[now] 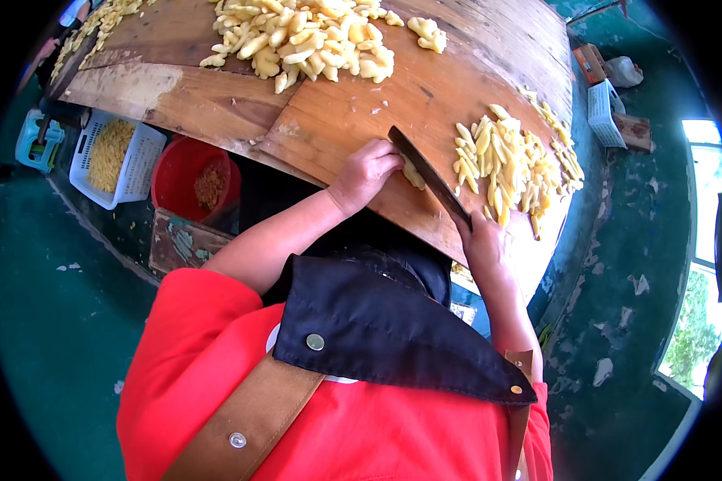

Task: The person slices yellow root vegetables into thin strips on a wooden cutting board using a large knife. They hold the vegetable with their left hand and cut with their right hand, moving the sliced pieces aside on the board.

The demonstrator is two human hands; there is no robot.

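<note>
My right hand grips the handle of a long, dark-bladed knife near the front edge of the wooden table. The blade slants away to the upper left, its far end close to the fingers of my left hand. Those fingers pinch a pale yellow piece of peeled ginger, which lies on the board along the blade's left side. Right of the knife is a pile of finger-shaped ginger pieces. Farther back spreads a heap of larger, knobby ginger roots.
Below the table's left edge stand a white plastic basket of ginger pieces, a red bucket with scraps and a small blue stool. Another person's arm shows at the upper left. A white crate stands by the right wall.
</note>
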